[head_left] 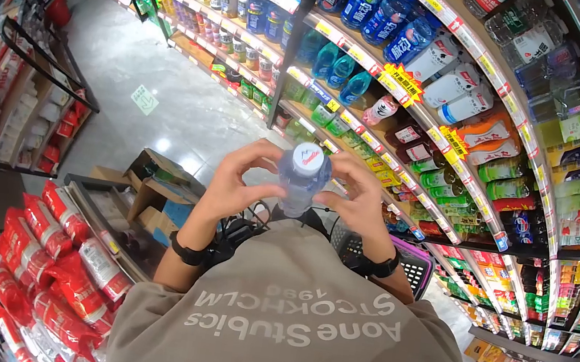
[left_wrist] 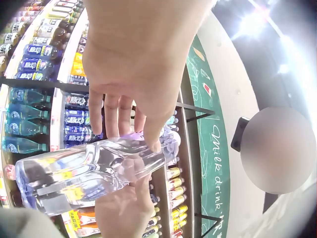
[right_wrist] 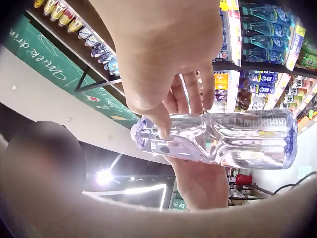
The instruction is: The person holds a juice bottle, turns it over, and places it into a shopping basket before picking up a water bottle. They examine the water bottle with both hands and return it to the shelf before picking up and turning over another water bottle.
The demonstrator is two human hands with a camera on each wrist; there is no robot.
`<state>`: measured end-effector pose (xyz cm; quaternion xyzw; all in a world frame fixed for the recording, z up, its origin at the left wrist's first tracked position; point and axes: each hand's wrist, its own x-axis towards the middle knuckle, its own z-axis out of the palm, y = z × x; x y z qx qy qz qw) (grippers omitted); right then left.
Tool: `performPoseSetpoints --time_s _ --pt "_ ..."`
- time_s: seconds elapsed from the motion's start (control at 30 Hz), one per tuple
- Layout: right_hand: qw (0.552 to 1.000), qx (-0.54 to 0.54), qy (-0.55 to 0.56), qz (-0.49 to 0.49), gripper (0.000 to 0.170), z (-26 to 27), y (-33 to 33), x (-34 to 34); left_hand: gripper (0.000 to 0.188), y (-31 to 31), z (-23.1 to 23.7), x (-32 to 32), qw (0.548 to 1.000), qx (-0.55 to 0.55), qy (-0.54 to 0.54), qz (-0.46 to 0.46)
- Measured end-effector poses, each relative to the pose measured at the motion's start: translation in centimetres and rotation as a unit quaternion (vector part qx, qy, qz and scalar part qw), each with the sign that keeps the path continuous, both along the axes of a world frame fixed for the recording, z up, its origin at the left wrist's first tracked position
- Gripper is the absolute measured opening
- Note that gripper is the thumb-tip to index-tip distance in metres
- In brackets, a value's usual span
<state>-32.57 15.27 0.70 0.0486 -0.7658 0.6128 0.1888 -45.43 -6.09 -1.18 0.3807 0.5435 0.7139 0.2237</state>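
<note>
A clear plastic water bottle [head_left: 298, 186] with a white printed cap [head_left: 308, 157] stands upright in front of the chest in the head view. The left hand [head_left: 250, 174] holds it on one side, thumb and fingers against its upper part. From the other side the right hand [head_left: 356, 192] grips it the same way. Seen from the left wrist, the bottle [left_wrist: 104, 168] has a see-through, ridged body, and the left thumb presses near its neck. In the right wrist view the right thumb lies along the bottle's shoulder [right_wrist: 173, 145], with small print farther down its side.
Curved shelves [head_left: 392, 70] full of drinks rise ahead and to the right. Cardboard boxes [head_left: 158, 178] lie at lower left, beside stacked red-and-white bags [head_left: 71, 284]. A purple-rimmed basket [head_left: 416, 267] is near the right elbow. Grey floor [head_left: 149, 82] runs along the aisle.
</note>
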Motion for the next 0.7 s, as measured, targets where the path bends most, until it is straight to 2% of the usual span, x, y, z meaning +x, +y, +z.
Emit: performPoseSetpoints --time_s 0.27,0.37,0.47,0.57,0.67,0.7 --pt "0.987 -0.154 -0.055 0.005 0.041 -1.5 0.1 0.4 0.047 0.8 -0.5 -0.1 0.998 -0.022 -0.048 -0.021" --pt "0.979 -0.181 -0.08 -0.038 0.037 -0.7 0.3 0.6 0.054 2.4 -1.2 0.5 0.996 0.022 -0.089 -0.014" --pt "0.984 -0.162 -0.073 -0.025 0.031 -0.4 1.0 0.3 0.063 3.4 -1.4 1.3 0.981 0.041 -0.188 -0.032" --pt "0.987 -0.143 -0.066 -0.034 0.022 -1.5 1.2 0.7 0.073 4.3 -1.3 2.0 0.991 0.04 -0.122 -0.023" --pt "0.97 -0.243 -0.027 0.001 0.014 -2.2 1.8 0.9 0.079 4.2 -2.0 2.1 0.99 -0.134 0.016 -0.037" --pt "0.973 -0.229 -0.032 -0.009 0.013 -1.6 1.8 0.8 0.08 4.3 -2.1 2.0 0.983 -0.151 0.088 -0.046"
